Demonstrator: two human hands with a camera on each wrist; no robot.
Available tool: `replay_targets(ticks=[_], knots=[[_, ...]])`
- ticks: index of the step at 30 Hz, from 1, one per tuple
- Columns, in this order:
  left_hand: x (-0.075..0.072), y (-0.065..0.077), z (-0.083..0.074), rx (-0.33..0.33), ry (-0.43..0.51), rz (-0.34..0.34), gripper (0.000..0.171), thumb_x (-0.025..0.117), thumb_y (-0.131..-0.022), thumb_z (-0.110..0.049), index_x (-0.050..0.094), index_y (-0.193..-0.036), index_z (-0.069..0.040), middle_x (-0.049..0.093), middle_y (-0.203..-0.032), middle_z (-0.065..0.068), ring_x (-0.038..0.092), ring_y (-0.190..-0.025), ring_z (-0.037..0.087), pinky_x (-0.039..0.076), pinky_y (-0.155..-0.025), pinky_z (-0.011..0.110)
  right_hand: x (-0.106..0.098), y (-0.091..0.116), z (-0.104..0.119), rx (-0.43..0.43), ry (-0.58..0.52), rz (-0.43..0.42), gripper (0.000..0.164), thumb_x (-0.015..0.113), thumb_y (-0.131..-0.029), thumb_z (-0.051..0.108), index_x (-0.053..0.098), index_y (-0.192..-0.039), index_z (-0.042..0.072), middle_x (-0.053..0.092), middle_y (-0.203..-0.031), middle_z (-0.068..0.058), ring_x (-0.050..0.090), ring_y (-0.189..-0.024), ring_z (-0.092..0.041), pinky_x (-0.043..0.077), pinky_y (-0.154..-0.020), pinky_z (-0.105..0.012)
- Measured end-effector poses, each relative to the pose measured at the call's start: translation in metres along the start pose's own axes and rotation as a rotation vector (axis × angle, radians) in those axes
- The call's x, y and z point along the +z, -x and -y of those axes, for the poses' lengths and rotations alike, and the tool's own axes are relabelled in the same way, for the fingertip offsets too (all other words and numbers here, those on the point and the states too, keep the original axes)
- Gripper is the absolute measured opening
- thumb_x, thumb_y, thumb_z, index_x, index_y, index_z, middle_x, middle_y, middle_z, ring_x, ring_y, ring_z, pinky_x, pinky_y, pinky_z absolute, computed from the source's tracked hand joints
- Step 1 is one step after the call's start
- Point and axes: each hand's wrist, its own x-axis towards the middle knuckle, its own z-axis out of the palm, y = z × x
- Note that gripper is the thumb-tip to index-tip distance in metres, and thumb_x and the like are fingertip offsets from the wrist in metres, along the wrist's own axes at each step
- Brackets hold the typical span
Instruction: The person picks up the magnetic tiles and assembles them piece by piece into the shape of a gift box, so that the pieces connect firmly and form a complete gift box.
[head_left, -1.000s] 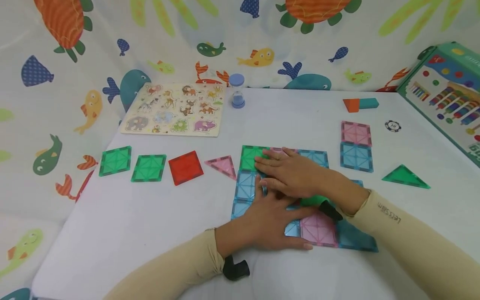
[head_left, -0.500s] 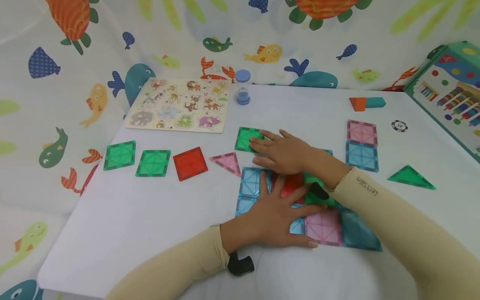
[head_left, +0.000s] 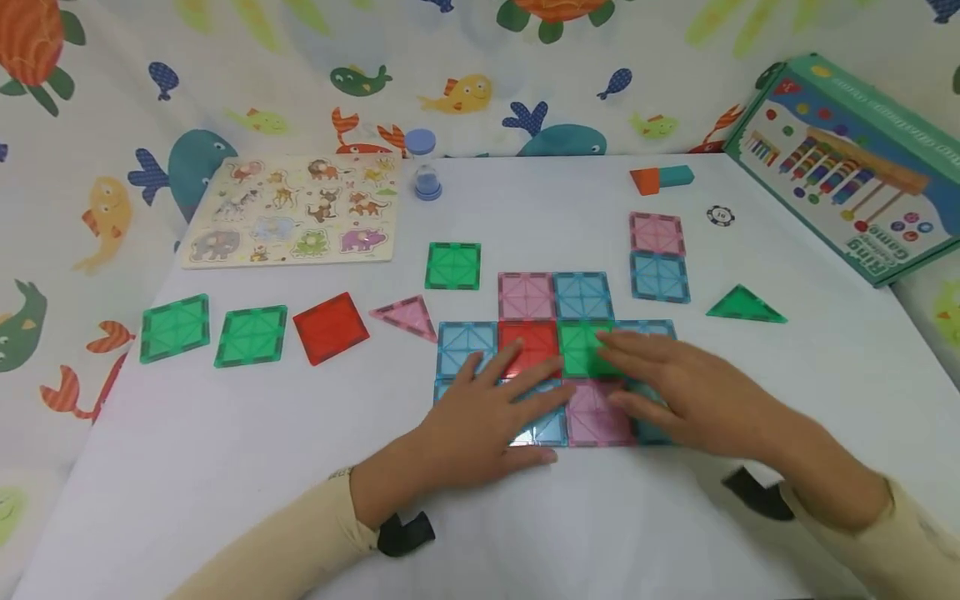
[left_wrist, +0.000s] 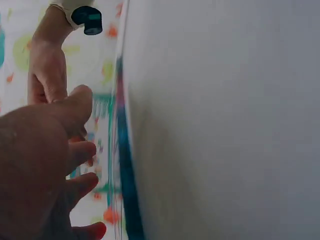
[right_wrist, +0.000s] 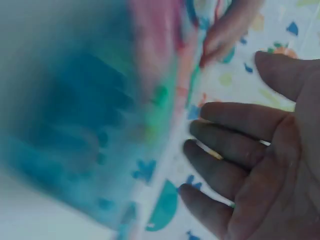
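Flat translucent magnetic tiles lie joined in a block on the white table. My left hand (head_left: 480, 425) rests spread over the block's lower left, fingertips on the red tile (head_left: 529, 340) and blue tiles (head_left: 467, 348). The right hand (head_left: 697, 400), fingers extended, is over the right side, its fingertips at the green tile (head_left: 581, 348) and the pink tile (head_left: 596, 412); it partly hides teal and blue tiles. A separate green tile (head_left: 453, 267) sits behind the block's left. In the right wrist view, the straight fingers (right_wrist: 235, 125) hold nothing, with blurred tiles beside them.
Two green squares (head_left: 251, 336), a red square (head_left: 331, 327) and a pink triangle (head_left: 408, 317) lie left. Behind are an animal puzzle board (head_left: 296, 208) and a sand timer (head_left: 427, 167). At right lie a green triangle (head_left: 746, 304), a numbered chip (head_left: 721, 216) and a box (head_left: 847, 167).
The green corner tile has slid away from the block under the right hand's fingers. That hand has since left it and moved to the block's right side. The left hand stays on the tiles.
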Motion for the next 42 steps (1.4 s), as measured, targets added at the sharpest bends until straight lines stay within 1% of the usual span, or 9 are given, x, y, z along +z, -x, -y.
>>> replay_targets(ticks=[5,9,12,17,29,35,37,39,42], knots=[[0.005,-0.027,-0.029,0.049,-0.068,0.063,0.076,0.028,-0.085,-0.076,0.008,-0.15,-0.042,-0.004,-0.159,-0.009,-0.005,-0.142,0.041,0.02,-0.099,0.072,0.034,0.062,0.016,0.083,0.087,-0.103,0.057,0.061,-0.089,0.045,0.052,-0.136,0.014,0.044,-0.145,0.001,0.044,-0.13,-0.023,0.044,-0.096,-0.047],[0.011,-0.06,-0.04,0.033,-0.114,0.109,0.077,0.027,-0.084,-0.077,0.004,-0.15,-0.042,-0.006,-0.159,-0.009,-0.008,-0.141,0.043,0.018,-0.099,0.073,0.05,0.079,0.017,0.12,0.117,-0.13,0.064,0.06,-0.088,0.05,0.047,-0.14,0.014,0.039,-0.148,0.001,0.039,-0.134,-0.021,0.041,-0.1,-0.046],[0.015,-0.074,-0.041,0.034,-0.161,0.145,0.081,0.026,-0.083,-0.079,0.002,-0.15,-0.041,-0.005,-0.159,-0.009,-0.007,-0.142,0.043,0.013,-0.101,0.072,0.054,0.083,0.017,0.11,0.128,-0.123,0.067,0.057,-0.088,0.053,0.044,-0.142,0.015,0.038,-0.148,0.0,0.036,-0.136,-0.019,0.037,-0.104,-0.045],[0.014,-0.074,-0.037,0.026,-0.192,0.132,0.082,0.026,-0.082,-0.079,0.002,-0.15,-0.04,-0.003,-0.159,-0.008,-0.005,-0.143,0.041,0.012,-0.103,0.071,0.051,0.084,0.018,0.087,0.145,-0.106,0.068,0.056,-0.089,0.052,0.041,-0.143,0.014,0.036,-0.15,0.001,0.035,-0.137,-0.018,0.037,-0.104,-0.047],[0.012,-0.072,-0.04,0.014,-0.172,0.14,0.083,0.031,-0.082,-0.078,0.004,-0.15,-0.039,0.0,-0.159,-0.009,-0.002,-0.143,0.039,0.012,-0.104,0.07,0.036,0.108,0.018,0.202,0.116,0.015,0.065,0.058,-0.087,0.055,0.051,-0.138,0.014,0.045,-0.144,-0.002,0.045,-0.13,-0.023,0.042,-0.097,-0.051],[0.009,-0.068,-0.036,0.004,-0.162,0.128,0.086,0.032,-0.081,-0.079,0.005,-0.151,-0.037,0.001,-0.159,-0.009,-0.002,-0.143,0.038,0.011,-0.104,0.07,0.023,0.119,0.001,0.365,0.158,0.148,0.062,0.061,-0.082,0.059,0.065,-0.122,0.011,0.058,-0.13,-0.007,0.053,-0.12,-0.031,0.036,-0.096,-0.061],[0.009,-0.069,-0.035,0.003,-0.138,0.137,0.086,0.03,-0.081,-0.08,0.002,-0.151,-0.038,-0.001,-0.159,-0.011,-0.005,-0.143,0.037,0.009,-0.105,0.069,0.016,0.118,-0.006,0.414,0.19,0.205,0.06,0.061,-0.08,0.061,0.07,-0.112,0.01,0.065,-0.119,-0.009,0.063,-0.102,-0.032,0.044,-0.089,-0.058],[0.009,-0.068,-0.033,0.002,-0.1,0.138,0.084,0.027,-0.082,-0.079,-0.003,-0.15,-0.039,-0.004,-0.158,-0.012,-0.007,-0.144,0.035,0.008,-0.106,0.068,0.009,0.11,-0.006,0.399,0.237,0.195,0.055,0.065,-0.079,0.058,0.073,-0.104,0.01,0.069,-0.11,-0.009,0.065,-0.093,-0.031,0.046,-0.086,-0.057],[0.006,-0.054,-0.028,-0.004,-0.033,0.081,0.081,0.026,-0.085,-0.076,-0.007,-0.149,-0.038,-0.005,-0.158,-0.011,-0.009,-0.144,0.03,0.007,-0.108,0.064,0.003,0.091,0.011,0.258,0.273,0.075,0.056,0.067,-0.08,0.053,0.068,-0.113,0.007,0.065,-0.117,-0.011,0.063,-0.099,-0.03,0.048,-0.086,-0.053]])
